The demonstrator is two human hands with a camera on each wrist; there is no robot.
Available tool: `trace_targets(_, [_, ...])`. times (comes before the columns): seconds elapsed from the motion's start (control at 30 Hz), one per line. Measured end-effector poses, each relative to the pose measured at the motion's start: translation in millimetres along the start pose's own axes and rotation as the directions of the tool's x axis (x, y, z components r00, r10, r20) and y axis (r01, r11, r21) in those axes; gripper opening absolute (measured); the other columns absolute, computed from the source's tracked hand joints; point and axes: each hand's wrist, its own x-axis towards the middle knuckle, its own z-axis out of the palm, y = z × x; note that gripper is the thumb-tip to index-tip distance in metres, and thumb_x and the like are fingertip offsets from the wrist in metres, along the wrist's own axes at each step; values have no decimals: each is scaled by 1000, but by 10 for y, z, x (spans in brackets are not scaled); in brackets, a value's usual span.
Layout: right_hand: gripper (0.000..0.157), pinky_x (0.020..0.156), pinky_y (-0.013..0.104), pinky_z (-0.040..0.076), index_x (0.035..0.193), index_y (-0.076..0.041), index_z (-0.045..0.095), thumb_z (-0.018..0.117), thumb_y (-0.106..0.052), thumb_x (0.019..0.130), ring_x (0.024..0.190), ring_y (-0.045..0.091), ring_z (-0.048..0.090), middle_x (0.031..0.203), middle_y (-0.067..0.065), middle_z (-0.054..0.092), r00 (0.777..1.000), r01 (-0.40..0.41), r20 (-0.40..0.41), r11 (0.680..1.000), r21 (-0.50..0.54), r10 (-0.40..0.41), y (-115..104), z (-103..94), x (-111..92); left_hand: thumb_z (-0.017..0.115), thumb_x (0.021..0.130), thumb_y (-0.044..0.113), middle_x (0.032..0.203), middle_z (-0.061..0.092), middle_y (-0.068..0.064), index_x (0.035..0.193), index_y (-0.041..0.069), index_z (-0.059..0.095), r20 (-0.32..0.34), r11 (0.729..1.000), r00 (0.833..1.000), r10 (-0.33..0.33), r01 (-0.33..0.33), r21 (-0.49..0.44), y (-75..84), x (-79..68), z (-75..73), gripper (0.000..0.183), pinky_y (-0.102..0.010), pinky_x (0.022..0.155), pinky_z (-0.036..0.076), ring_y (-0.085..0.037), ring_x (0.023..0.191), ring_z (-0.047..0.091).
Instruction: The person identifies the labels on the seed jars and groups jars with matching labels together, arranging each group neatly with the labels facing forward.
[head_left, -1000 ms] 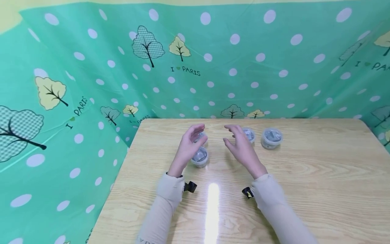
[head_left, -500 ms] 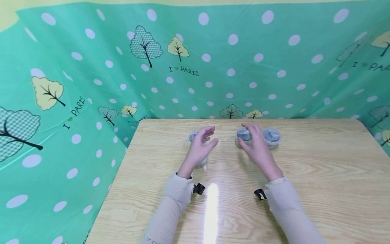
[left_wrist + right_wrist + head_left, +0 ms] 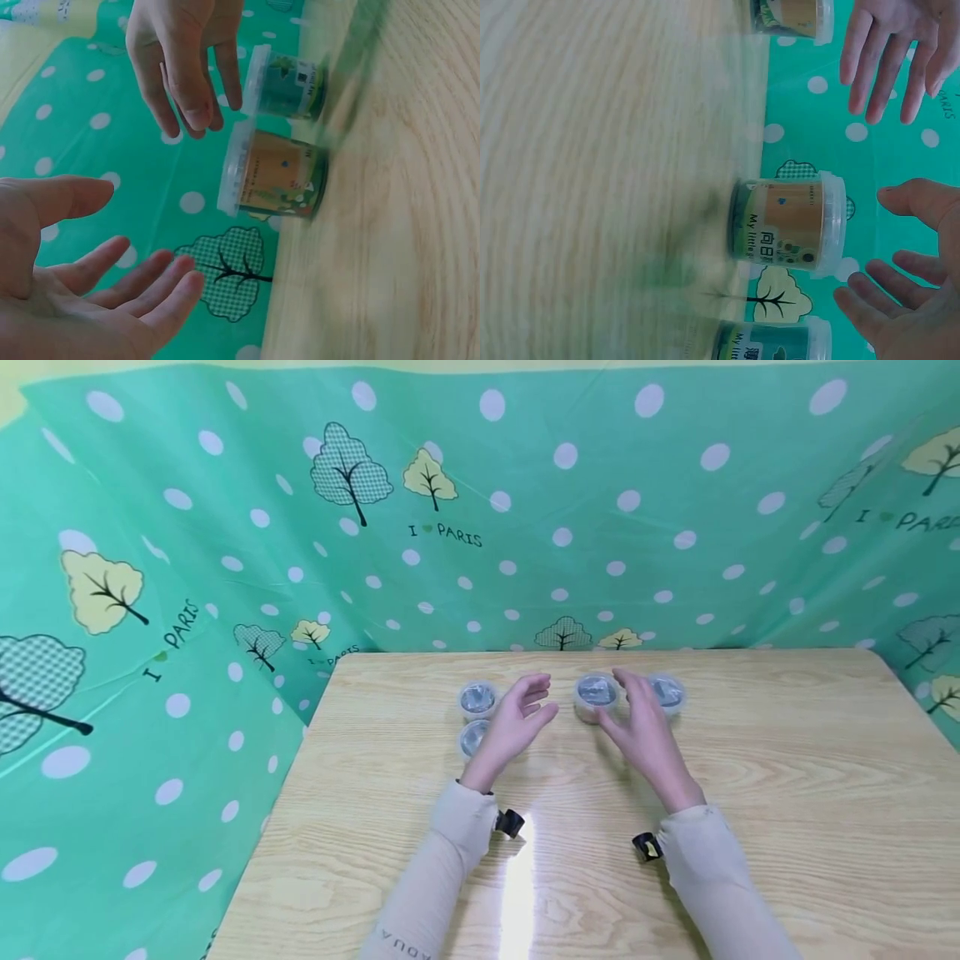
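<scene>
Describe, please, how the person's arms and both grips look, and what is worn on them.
The left sleeve and right sleeve are long and pale grey-white; the left one carries dark lettering. Near the cuffs sit a small black left device and right device, the latter with a yellow mark. The left grip and right grip wear no gloves.

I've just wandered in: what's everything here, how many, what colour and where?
Middle tub: 1, brown label, rear centre
Far-right tub: 1, teal label, right of middle tub
Left tubs: 2, clear lids, one behind the other
Table: 1, pale wood, under tubs
Cloth: 1, green, white-dotted, behind and beside table
Strip: 1, pale yellow, above cloth
Wrist devices: 2, black, one per wrist
Sleeves: 2, off-white, on arms
Left grip: 1, bare hand, near left tubs
Right grip: 1, bare hand, by middle tub
</scene>
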Motion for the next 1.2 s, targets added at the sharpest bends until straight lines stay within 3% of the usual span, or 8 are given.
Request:
trace_targets(0.33, [71, 107, 61, 42, 150, 2, 33, 71, -11, 90, 127, 45, 46, 147, 27, 40, 1000, -15, 10, 1000, -1, 15, 30, 57, -2, 59, 94, -2, 137, 53, -26, 138, -6, 48, -38, 998, 999, 28, -29, -48, -106, 91, 165, 45, -51, 113, 41, -45, 131, 49])
trace_targets(0.67, [71, 116, 61, 30, 149, 2, 34, 71, -9, 89, 138, 46, 35, 150, 29, 36, 998, -64, 16, 998, -10, 64, 21, 90, 35, 61, 94, 1, 136, 57, -22, 137, -1, 52, -82, 998, 996, -21, 17, -56, -197, 175, 250, 44, -37, 109, 47, -36, 127, 56])
trace_targets(1.2, [70, 116, 60, 30, 147, 9, 31, 70, -5, 90, 136, 50, 36, 146, 34, 33, 994, -105, 32, 994, 4, 105, 48, 196, 105, 65, 94, 9, 138, 55, -22, 143, 2, 45, -26, 995, 995, -95, 95, 11, -395, 311, 378, 54, -38, 109, 47, -36, 128, 55])
